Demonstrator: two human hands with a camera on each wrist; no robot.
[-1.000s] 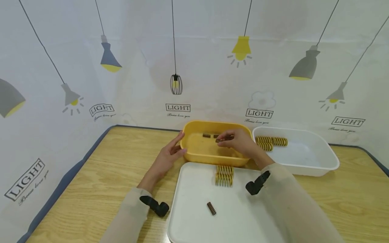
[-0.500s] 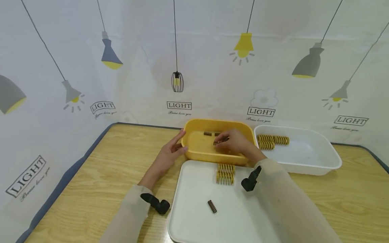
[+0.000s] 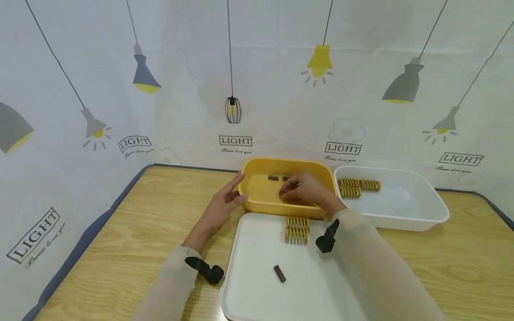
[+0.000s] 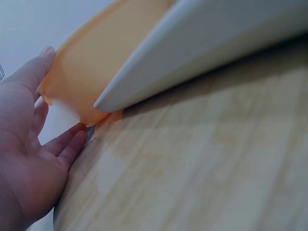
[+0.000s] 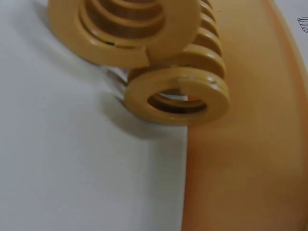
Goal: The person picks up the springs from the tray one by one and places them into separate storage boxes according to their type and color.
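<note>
A small brown spring (image 3: 284, 192) is sitting in the fingertips of the right hand (image 3: 307, 191), low inside the yellow tub (image 3: 257, 198). It is lying on its side, with its long way pointing left and right. The fingers are curling round it in a pinch — but it is tiny in the head view, so the grip is hard to see well. Two more brown springs (image 3: 273, 178) are lying at the back of the tub.

The left hand (image 3: 222, 206) is resting flat against the tub's left wall with straight fingers, holding nothing — likely keeping the tub from sliding.

Just in front of the tub, two big yellow springs (image 3: 296, 230) are lying side by side on a white tray (image 3: 249, 276), pointing away from the person. Another brown spring (image 3: 279, 273) is lying nearer on the tray. A white bin (image 3: 401, 205) with more yellow coils (image 3: 357, 187) is sitting to the right on the wooden worktop (image 3: 132, 236).
</note>
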